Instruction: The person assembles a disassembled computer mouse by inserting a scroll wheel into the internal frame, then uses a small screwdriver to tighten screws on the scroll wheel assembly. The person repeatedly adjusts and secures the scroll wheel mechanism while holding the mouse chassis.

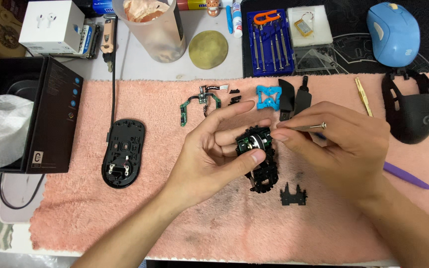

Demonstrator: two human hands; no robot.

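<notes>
Holding the black inner mouse frame [260,159] at frame centre over the pink towel [175,213], the left hand [209,154] clamps it between thumb and fingers, while the right hand [343,144] pinches a slim screwdriver [301,127] whose tip meets the frame's upper end. Judged step: working a screw near the scroll wheel; the next move calls for a steady, square tip. The detached base plate [123,152] lies at centre left.

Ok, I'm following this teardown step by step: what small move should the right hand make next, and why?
Probably seat the screwdriver tip squarely before turning. The right hand pinches it level, with its tip at the top of the black mouse frame. The left hand grips that frame just above the pink towel, so it looks steady.
</notes>
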